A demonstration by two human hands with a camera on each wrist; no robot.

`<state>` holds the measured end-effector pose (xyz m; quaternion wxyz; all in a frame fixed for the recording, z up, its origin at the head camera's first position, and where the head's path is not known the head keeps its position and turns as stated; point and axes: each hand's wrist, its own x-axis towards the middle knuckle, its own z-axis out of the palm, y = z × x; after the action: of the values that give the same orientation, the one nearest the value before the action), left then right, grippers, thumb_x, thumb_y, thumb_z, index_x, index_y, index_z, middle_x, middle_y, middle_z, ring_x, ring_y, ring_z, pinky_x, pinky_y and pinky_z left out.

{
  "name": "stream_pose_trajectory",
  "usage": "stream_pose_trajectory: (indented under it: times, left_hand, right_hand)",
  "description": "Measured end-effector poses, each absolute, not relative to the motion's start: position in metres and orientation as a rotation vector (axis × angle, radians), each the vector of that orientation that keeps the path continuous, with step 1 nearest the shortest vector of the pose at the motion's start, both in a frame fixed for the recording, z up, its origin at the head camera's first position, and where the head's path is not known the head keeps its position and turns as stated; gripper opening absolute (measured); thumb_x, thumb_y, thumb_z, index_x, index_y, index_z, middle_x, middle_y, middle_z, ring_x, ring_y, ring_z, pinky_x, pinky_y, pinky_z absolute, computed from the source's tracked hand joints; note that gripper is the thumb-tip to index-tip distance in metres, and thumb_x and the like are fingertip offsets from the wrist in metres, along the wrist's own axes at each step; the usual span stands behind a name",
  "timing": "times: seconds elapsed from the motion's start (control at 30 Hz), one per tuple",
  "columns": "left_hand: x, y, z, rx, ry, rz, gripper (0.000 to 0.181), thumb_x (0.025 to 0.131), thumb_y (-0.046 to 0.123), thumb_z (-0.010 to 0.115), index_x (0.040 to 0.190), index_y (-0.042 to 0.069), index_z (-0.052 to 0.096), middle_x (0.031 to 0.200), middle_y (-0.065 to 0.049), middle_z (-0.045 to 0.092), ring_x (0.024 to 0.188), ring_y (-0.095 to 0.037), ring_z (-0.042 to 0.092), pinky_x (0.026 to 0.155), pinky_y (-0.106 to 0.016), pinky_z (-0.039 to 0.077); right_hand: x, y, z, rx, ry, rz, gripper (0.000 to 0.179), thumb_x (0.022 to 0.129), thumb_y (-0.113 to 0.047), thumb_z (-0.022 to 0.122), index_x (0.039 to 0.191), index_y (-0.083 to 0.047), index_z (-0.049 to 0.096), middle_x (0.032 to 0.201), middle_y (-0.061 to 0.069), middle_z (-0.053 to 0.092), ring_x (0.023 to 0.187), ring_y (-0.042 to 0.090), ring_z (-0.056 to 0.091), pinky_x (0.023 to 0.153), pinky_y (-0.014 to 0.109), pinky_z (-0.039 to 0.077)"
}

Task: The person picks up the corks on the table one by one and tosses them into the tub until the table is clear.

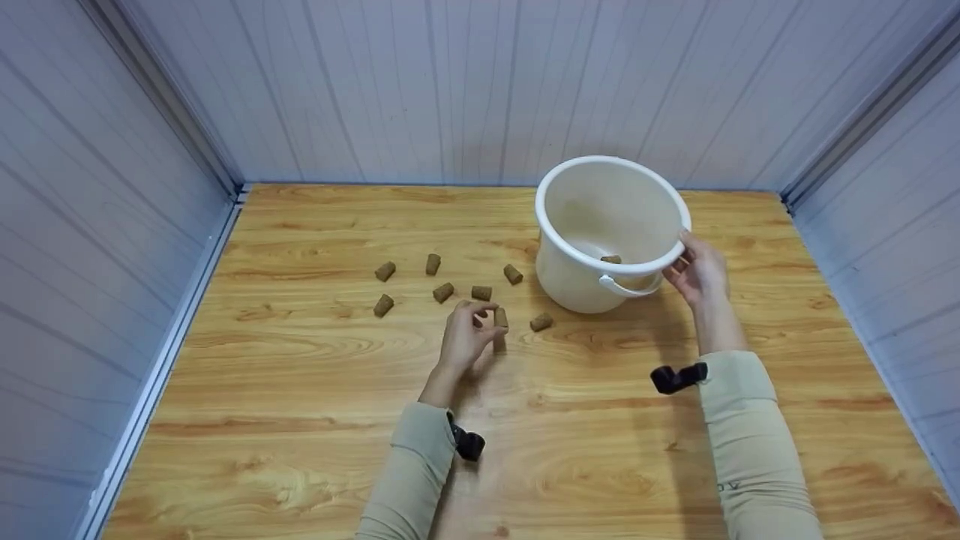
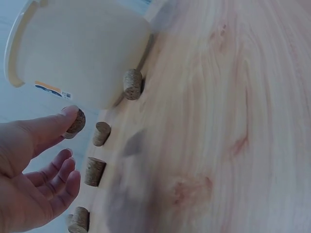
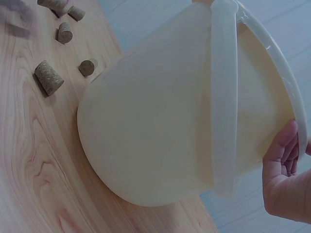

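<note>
My left hand [image 1: 466, 335] pinches a cork [image 1: 501, 319] between thumb and forefinger, raised above the wooden table; in the left wrist view the same cork [image 2: 75, 124] shows at the thumb tip, with the other fingers loosely bent below. The right hand [image 1: 703, 274] grips the rim of a white plastic bucket [image 1: 581, 281] at its right side. Inside the bucket one cork [image 1: 611, 259] is visible on the bottom, partly hidden by the near rim. Between the left hand and the bucket lies a loose cork [image 1: 541, 322].
Several more corks lie scattered left of the bucket, among them one cork [image 1: 481, 293] just beyond the left hand and another [image 1: 383, 305] farther left. The bucket's handle [image 1: 630, 289] hangs at its front. Pale panel walls [image 1: 360, 90] enclose the table [image 1: 300, 420] on three sides.
</note>
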<state>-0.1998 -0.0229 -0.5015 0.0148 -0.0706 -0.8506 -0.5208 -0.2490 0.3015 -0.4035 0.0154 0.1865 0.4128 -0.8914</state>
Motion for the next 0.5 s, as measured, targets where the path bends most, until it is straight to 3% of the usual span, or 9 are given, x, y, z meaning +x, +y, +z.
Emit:
stream_pose_trajectory:
  times: [0.5]
  left_hand:
    - [-0.198,-0.017,-0.474,-0.289,-2.575,-1.617,0.036,0.072,0.013,0.073,0.105,0.0,0.063,0.095,-0.019,0.055,0.082,-0.027,0.051,0.072,-0.037,0.043]
  right_hand:
    - [-0.247,0.302,-0.404,0.53,1.287,-2.777,0.011,0.088,-0.01,0.053,0.089,0.001,0.054,0.073,0.008,0.057,0.06,0.018,0.058,0.052,0.026,0.046]
